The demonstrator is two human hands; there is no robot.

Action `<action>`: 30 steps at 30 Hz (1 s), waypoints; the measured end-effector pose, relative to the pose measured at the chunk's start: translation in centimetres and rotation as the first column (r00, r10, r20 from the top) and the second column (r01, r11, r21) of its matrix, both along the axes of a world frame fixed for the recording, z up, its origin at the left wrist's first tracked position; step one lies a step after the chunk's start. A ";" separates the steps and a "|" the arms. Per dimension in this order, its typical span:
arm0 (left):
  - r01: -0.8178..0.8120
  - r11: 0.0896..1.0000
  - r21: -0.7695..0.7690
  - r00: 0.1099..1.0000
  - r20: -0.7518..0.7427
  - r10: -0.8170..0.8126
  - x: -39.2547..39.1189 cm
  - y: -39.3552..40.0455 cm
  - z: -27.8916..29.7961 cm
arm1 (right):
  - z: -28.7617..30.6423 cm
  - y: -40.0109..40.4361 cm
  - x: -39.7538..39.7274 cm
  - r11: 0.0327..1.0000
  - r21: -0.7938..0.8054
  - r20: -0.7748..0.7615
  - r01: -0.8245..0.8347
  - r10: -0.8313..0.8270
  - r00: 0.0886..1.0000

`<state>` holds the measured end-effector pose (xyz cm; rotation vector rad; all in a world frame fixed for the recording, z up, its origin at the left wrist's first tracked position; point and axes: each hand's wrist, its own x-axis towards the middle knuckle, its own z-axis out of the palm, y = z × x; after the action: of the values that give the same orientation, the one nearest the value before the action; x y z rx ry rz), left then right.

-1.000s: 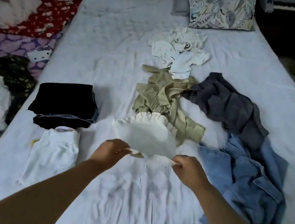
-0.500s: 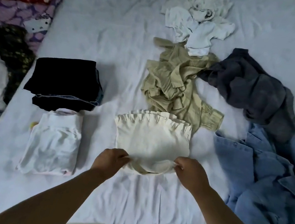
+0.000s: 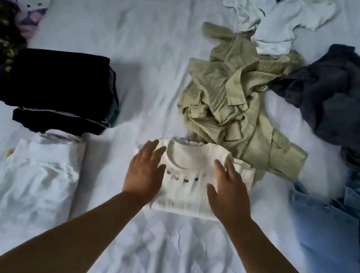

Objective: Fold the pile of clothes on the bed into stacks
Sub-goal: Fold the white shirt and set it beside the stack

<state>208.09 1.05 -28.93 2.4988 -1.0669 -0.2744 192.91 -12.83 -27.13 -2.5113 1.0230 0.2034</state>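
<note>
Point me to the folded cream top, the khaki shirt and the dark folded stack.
folded cream top (image 3: 186, 190), head view, front panel below the small hearts.
khaki shirt (image 3: 223, 100), head view, crumpled middle.
dark folded stack (image 3: 59, 80), head view, top face.

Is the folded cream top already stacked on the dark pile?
No, the cream top lies on the sheet under both open hands, apart from the dark pile.

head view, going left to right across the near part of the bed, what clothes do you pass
folded white garment → left hand → cream folded top → right hand → blue denim shirt
</note>
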 end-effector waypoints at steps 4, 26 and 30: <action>0.318 0.907 0.276 0.924 0.124 -0.362 -2.7 1.6 -5.4 | -5.5 1.7 -0.9 0.985 0.002 -0.117 -0.171 0.170 0.978; 0.291 0.742 0.605 0.949 -0.084 -0.303 0.2 -2.0 -8.0 | -7.0 -2.0 -3.2 0.925 0.313 0.008 0.215 -0.229 0.973; 0.350 0.741 0.574 0.929 -0.112 -0.352 1.2 -1.0 -6.2 | -5.0 -1.2 -1.6 0.914 0.332 0.084 0.231 -0.273 0.958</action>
<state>209.25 0.04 -35.09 2.7839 -1.6696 -0.8281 191.30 -14.07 -32.11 -2.0516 1.1477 0.1164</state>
